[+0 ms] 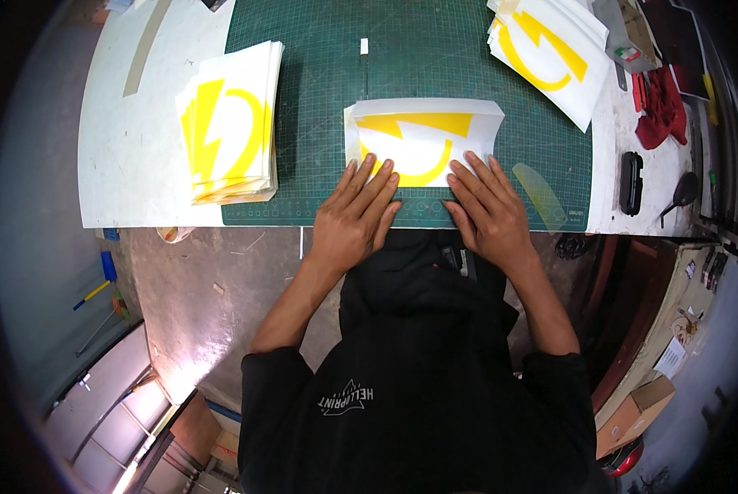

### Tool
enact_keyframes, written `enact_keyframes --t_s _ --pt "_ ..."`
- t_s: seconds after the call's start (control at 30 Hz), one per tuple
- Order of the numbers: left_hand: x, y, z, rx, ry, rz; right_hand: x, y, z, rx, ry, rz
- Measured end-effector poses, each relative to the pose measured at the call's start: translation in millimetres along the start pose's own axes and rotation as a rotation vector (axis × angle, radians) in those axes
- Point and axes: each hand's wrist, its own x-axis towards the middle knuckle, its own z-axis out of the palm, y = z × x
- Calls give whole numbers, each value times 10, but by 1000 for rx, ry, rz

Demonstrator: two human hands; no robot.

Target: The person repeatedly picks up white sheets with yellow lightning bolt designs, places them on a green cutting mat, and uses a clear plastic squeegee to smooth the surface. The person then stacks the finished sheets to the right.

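A white sheet with a yellow cut-out design [422, 174] lies on the green cutting mat [311, 74], close to its front edge. The far edge of the sheet curls up. My left hand [356, 210] rests on its near left corner, fingers stretched out flat. On the near right corner lies my right hand [492, 210], its fingers also extended and slightly spread. Neither hand grips anything; parts of the sheet's near edge are hidden under the fingers. To the left is a stack of similar yellow-and-white sheets [258, 90].
More such sheets [550, 62] lie at the far right. A thin tool with a white end [364, 48] lies beyond the sheet. A translucent curved piece [539, 196] sits right of my right hand. Farther right are a black case [631, 183] and a red cloth [663, 115].
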Motion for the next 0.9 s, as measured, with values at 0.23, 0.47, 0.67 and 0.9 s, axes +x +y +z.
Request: enact_keyframes --t_s 0.23,0.47,0.67,0.9 --pt "28 12 -88 80 -52 8 147 -245 31 -52 16 36" --pt "37 37 -78 117 13 19 -60 -42 -102 -53 -83 111" --pt "313 97 -17 136 101 -83 79 -9 -76 -91 88 142" --pt "839 -7 -328 232 -49 70 819 43 -333 -62 -36 -22"
